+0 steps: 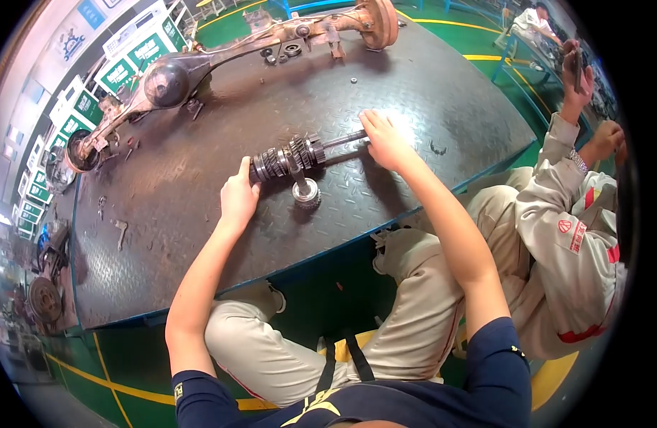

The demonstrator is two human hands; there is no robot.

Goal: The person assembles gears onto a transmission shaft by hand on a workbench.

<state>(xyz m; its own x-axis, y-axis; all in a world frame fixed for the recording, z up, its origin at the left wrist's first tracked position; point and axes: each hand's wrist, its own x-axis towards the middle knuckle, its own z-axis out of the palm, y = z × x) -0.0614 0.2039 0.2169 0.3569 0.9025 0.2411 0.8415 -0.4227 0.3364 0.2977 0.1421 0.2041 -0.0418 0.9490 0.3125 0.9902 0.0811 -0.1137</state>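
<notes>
A gear shaft (280,161) with several toothed gears lies across the metal table in front of me. My left hand (239,192) grips its left end, fingers curled around the last gear. At the opposite end, my right hand (387,141) is closed around the thin bare part of the shaft. A shift fork (295,170) appears to sit against the gears, reaching toward me. Just below it, a small round gear (307,192) with a bright ring rests by the shaft; whether they touch, I cannot tell.
A rusty axle housing (168,80) with a drum (377,25) spans the table's far side. Loose bearings (292,50) lie near it. Small metal tools (120,232) are at left. A broken ring piece (437,148) lies right. A co-worker (567,235) sits close on my right, holding a phone-like object.
</notes>
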